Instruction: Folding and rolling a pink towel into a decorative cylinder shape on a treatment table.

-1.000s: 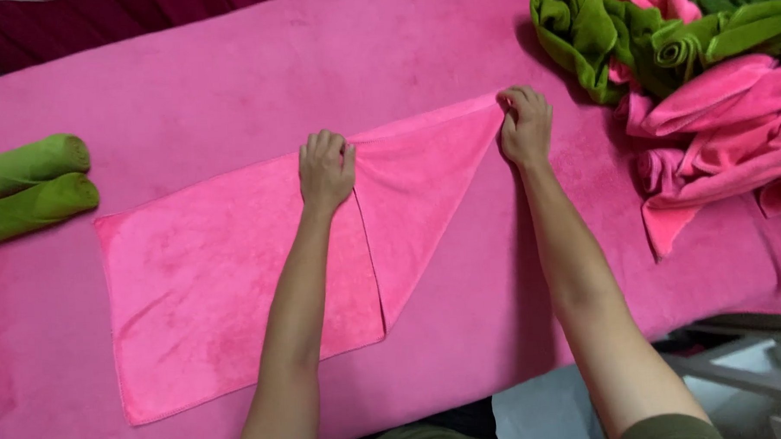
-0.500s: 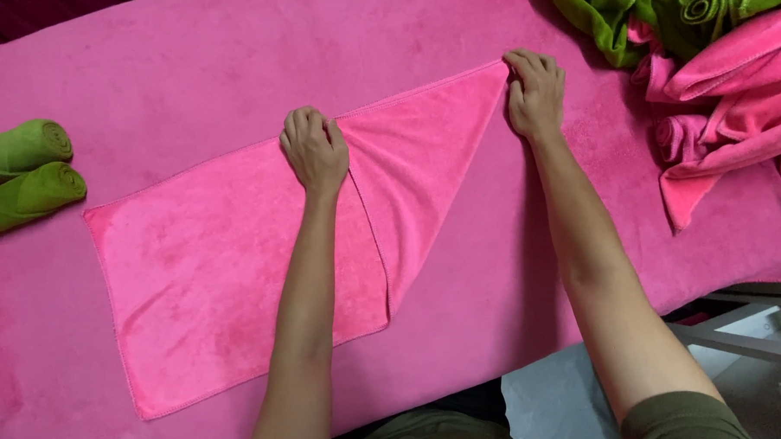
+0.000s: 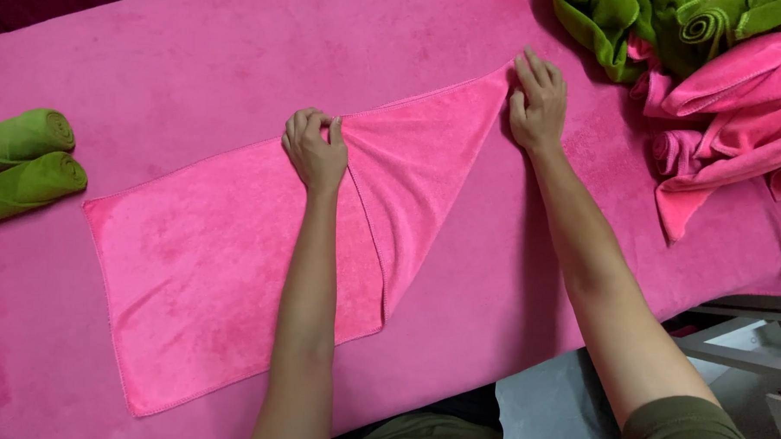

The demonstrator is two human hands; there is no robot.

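Pink cloth covered the whole table (image 3: 186,71), and on it lay a pink towel (image 3: 228,277) with its right end folded into a slanting triangle. Compared with a second earlier, the left hand (image 3: 316,150) had curled and was now pinching the towel's far edge, bunching it, where before it pressed flat; the right hand (image 3: 538,102) rested with fingers together on the triangle's tip. Green rolled towels (image 3: 25,163) lay at the left, a heap of towels (image 3: 696,53) at the right
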